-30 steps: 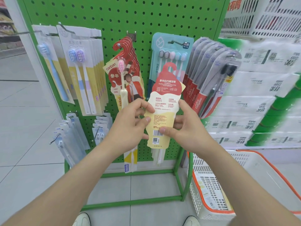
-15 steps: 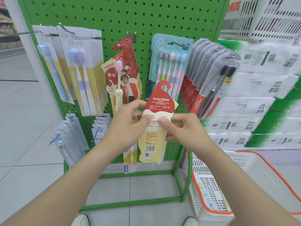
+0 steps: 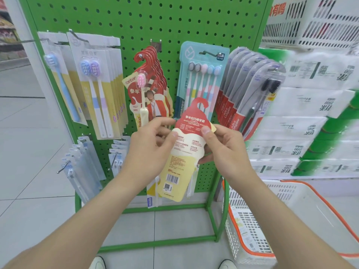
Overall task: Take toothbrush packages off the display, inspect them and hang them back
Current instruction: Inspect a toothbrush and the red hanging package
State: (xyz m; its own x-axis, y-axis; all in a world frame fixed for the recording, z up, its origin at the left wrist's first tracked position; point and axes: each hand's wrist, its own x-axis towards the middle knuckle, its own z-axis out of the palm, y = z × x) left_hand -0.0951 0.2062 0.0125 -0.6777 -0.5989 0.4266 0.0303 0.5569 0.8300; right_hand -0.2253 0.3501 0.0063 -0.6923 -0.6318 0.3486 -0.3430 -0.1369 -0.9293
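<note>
Both hands hold a red and cream toothbrush package (image 3: 184,148) in front of the green pegboard display (image 3: 147,22), its printed back with barcode facing me and its red hook pointing up. My left hand (image 3: 149,150) pinches its left edge near the middle. My right hand (image 3: 223,150) grips the right edge, thumb on the red part. A stack of matching red packages (image 3: 153,90) hangs on a hook just above my left hand. A teal multi-brush pack (image 3: 202,78) hangs behind the held package.
White and yellow toothbrush packs (image 3: 97,90) hang at left, grey and red packs (image 3: 250,90) at right, small clear packs (image 3: 83,167) on low hooks. A white basket with an orange rim (image 3: 291,226) stands on the floor at right, below stacked white cartons (image 3: 314,117).
The held package dropped lower and tilted between the earlier frames, then rose a little. My fingers shifted from its lower middle to the band under the red top.
</note>
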